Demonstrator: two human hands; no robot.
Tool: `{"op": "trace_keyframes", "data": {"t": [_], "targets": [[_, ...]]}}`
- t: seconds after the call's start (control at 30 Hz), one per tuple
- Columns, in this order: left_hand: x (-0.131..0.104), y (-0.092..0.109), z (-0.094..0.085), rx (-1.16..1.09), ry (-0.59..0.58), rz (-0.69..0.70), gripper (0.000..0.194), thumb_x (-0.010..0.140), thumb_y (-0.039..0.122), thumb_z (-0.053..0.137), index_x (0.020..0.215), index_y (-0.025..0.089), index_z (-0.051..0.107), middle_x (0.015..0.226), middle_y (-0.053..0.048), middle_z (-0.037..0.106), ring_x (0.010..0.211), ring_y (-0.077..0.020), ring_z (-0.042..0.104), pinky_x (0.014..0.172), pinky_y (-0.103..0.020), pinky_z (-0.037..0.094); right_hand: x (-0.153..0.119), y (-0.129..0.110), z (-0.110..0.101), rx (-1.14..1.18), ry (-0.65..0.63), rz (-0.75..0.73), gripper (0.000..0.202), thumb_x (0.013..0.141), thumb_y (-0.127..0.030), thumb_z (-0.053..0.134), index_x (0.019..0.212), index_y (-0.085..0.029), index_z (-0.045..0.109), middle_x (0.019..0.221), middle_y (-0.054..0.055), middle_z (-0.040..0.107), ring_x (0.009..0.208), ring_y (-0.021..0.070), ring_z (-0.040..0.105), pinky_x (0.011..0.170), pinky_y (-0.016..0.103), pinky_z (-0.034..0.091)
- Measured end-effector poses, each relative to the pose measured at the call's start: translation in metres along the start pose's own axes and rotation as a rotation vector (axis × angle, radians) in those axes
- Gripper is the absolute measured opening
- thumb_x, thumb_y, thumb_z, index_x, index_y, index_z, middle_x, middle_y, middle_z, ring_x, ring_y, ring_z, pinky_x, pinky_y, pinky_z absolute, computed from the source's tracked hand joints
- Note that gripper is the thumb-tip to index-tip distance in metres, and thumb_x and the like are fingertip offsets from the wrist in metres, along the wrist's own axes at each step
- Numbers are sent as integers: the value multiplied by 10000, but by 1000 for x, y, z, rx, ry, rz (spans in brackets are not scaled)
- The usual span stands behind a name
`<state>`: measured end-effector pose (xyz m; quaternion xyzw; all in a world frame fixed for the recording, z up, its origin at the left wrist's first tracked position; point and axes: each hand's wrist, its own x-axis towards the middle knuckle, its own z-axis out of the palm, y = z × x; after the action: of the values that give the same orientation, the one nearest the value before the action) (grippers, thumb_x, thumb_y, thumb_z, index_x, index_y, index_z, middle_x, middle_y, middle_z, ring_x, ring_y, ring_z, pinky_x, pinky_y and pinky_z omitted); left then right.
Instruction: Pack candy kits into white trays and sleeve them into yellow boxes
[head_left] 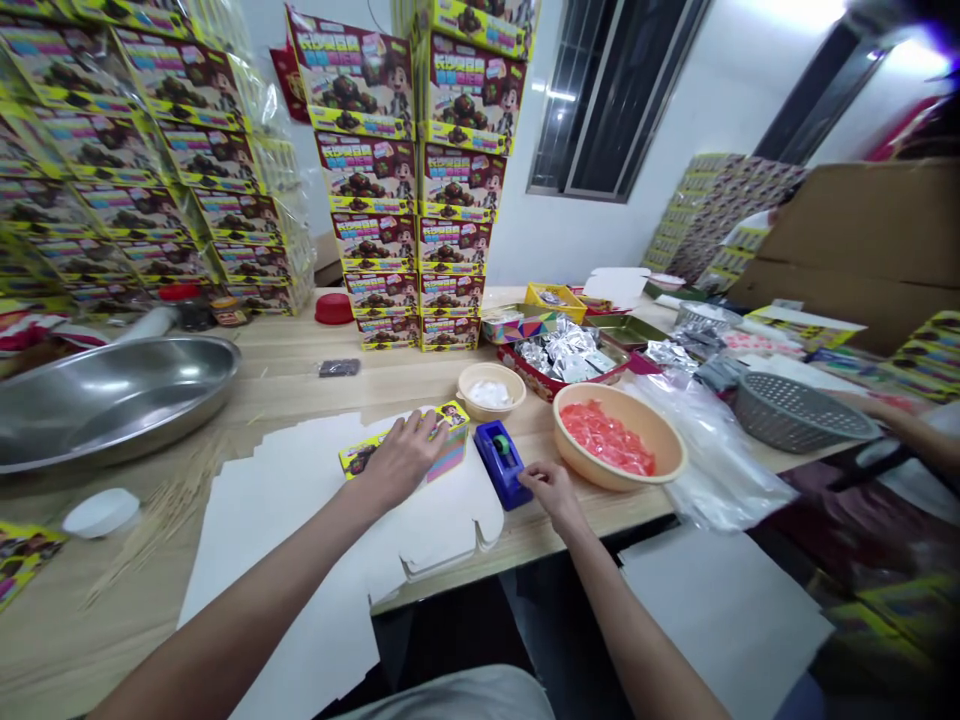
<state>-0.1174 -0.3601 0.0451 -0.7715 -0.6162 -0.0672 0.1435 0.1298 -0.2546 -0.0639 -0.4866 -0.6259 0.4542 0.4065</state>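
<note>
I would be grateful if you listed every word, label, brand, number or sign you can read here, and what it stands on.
"长沙", as it seems, in white on the stacked boxes; the characters after it are too blurred.
Box under the left hand: print unreadable.
Jar: label too small.
I can read no number or sign.

Tape dispenser [501,465] right of the box [454,432] on cardboard sheets [300,500]; large basin [614,437] right of dispenser; metal pan [135,385] far left; stacked cartons [412,180] behind.
</note>
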Motion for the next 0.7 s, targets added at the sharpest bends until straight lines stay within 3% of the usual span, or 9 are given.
{"op": "trace_keyframes", "data": {"t": [0.13, 0.27, 0.37, 0.5, 0.7], "targets": [[-10, -9, -7, -168, 58, -77, 305, 875, 270, 485, 1144, 147, 561, 1242, -168, 499, 1174, -282, 449, 965, -429, 409, -19, 1, 11, 221, 101, 97, 275, 601, -422, 714, 651, -162, 641, 715, 25, 569, 623, 142, 518, 572, 290, 498], [-38, -23, -12, -138, 66, -334, 394, 922, 363, 358, 1214, 166, 535, 1253, -147, 511, 1144, -299, 471, 956, -465, 398, -45, 12, 8, 483, 70, 121, 258, 645, -398, 724, 648, -164, 614, 789, 17, 560, 742, 147, 552, 778, 332, 501], [-59, -31, -7, -222, 6, -457, 435, 933, 317, 283, 1268, 118, 477, 1197, -146, 529, 1075, -278, 477, 930, -436, 410, -55, 26, 8, 382, 105, 44, 249, 658, -384, 713, 632, -157, 613, 901, 38, 546, 816, 160, 542, 808, 320, 483], [-70, -29, 1, -350, 11, -505, 458, 923, 306, 276, 1293, 67, 404, 1110, -141, 523, 1023, -251, 442, 926, -400, 396, -52, 40, 12, 284, 168, -3, 257, 656, -410, 688, 662, -168, 602, 846, 35, 518, 788, 173, 532, 760, 341, 507], [-71, -16, -11, -387, -107, -558, 409, 899, 287, 298, 1273, 149, 390, 1167, -111, 499, 1072, -261, 415, 883, -462, 373, -54, 45, 8, 166, 233, -65, 335, 647, -496, 670, 628, -182, 555, 711, 26, 533, 710, 181, 529, 694, 365, 524]]}}
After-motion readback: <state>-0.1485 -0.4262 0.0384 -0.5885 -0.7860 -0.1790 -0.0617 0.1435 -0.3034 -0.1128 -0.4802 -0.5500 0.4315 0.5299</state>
